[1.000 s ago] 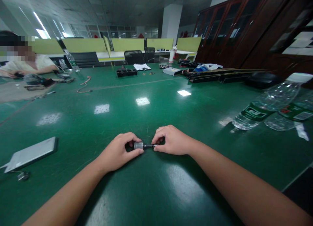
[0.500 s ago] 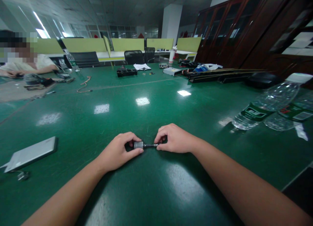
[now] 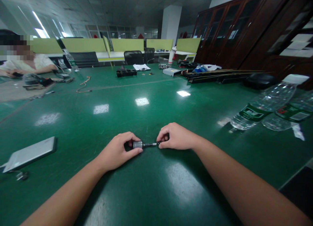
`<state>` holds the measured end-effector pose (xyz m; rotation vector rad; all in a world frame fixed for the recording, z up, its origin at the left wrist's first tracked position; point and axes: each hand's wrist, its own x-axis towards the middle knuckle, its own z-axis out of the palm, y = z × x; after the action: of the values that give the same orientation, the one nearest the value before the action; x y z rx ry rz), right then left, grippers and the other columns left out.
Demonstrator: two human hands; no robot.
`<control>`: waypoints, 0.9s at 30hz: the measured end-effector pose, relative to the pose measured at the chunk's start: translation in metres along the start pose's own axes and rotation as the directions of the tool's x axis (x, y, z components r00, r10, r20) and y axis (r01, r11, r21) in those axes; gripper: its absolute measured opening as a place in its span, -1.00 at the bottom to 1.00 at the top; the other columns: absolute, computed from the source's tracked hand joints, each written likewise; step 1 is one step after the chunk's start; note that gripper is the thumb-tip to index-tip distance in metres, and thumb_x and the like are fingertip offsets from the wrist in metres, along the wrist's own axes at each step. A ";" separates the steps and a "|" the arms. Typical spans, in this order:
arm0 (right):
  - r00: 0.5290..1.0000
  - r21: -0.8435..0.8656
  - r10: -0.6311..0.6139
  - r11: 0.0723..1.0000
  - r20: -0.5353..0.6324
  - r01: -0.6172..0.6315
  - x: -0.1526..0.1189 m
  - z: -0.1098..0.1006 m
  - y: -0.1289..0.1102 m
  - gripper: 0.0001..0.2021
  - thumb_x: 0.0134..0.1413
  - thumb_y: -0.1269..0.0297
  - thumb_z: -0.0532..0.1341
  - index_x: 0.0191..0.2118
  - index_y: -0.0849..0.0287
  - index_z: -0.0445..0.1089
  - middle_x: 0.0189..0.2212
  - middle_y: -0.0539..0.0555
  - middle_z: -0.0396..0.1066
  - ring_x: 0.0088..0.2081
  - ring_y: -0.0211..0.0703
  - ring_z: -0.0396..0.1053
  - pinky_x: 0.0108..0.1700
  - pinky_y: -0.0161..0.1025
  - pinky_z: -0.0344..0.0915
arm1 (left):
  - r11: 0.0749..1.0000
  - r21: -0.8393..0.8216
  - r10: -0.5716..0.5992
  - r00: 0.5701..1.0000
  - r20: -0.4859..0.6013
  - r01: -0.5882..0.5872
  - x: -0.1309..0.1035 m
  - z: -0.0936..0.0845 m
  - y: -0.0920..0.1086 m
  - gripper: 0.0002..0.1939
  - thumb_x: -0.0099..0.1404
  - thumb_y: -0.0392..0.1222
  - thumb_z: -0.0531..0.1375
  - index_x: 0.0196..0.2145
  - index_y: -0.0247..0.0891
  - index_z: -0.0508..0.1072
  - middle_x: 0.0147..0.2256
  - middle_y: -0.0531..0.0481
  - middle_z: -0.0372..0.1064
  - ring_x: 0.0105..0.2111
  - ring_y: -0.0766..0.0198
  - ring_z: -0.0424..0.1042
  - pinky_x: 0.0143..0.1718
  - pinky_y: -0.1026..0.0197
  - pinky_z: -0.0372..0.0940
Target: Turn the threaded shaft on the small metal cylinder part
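Between finger and thumb, my left hand (image 3: 121, 150) grips a silver metal cylinder (image 3: 137, 144) that looks like a small motor. A thin dark shaft (image 3: 149, 145) runs from it to the right and ends in a brighter metal tip. At that tip my right hand (image 3: 174, 136) is closed in a pinch on a small dark piece (image 3: 158, 143) with light stripes. Its kind is too small to make out, and whether it still touches the shaft I cannot tell. Both hands are low over the green tabletop (image 3: 137, 183).
A silver slab-like device (image 3: 30, 152) with a cable lies at left, near a small metal part (image 3: 22, 176). Two clear water bottles (image 3: 251, 117) are at right. Black rails (image 3: 210, 77) and a black part (image 3: 126, 72) lie farther back. Another person (image 3: 26, 63) sits far left.
My right hand has shifted slightly right, away from the cylinder, uncovering the shaft's bright tip. My left hand keeps its grip almost in place.
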<state>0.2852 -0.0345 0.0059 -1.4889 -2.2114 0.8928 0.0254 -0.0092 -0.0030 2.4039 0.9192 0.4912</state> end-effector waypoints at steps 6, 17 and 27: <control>1.000 0.010 -0.030 0.999 -0.008 0.030 0.001 0.003 0.002 -0.85 -0.08 0.34 0.35 -0.31 0.17 0.60 -0.45 0.01 0.51 -0.44 -0.27 0.39 -0.39 -0.35 0.24 | 1.000 0.004 -0.014 1.000 -0.009 0.014 0.000 0.001 0.000 -0.78 0.26 -0.05 0.25 -0.21 -0.23 0.49 -0.30 -0.01 0.46 -0.32 0.21 0.41 -0.27 0.19 0.30; 0.992 0.101 -0.057 0.993 -0.115 0.068 0.006 0.021 -0.008 -0.79 -0.10 0.33 0.41 -0.24 0.19 0.59 -0.42 0.02 0.53 -0.42 -0.29 0.39 -0.36 -0.36 0.23 | 1.000 0.010 0.022 1.000 -0.011 -0.022 0.002 0.002 -0.001 -0.71 0.25 -0.07 0.27 -0.10 -0.21 0.49 -0.29 -0.02 0.44 -0.31 0.21 0.40 -0.24 0.18 0.30; 0.977 0.008 -0.146 0.989 -0.158 0.150 0.011 0.036 -0.015 -0.78 -0.03 0.39 0.35 -0.19 0.15 0.58 -0.37 0.03 0.52 -0.37 -0.27 0.39 -0.28 -0.34 0.24 | 0.999 -0.008 0.033 0.999 -0.019 -0.033 0.004 0.004 -0.002 -0.76 0.18 -0.13 0.31 -0.18 -0.21 0.49 -0.26 -0.03 0.45 -0.28 0.20 0.41 -0.23 0.18 0.31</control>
<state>0.2496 -0.0397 -0.0123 -1.3171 -2.1587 0.7228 0.0296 -0.0067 -0.0068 2.4139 0.8857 0.5301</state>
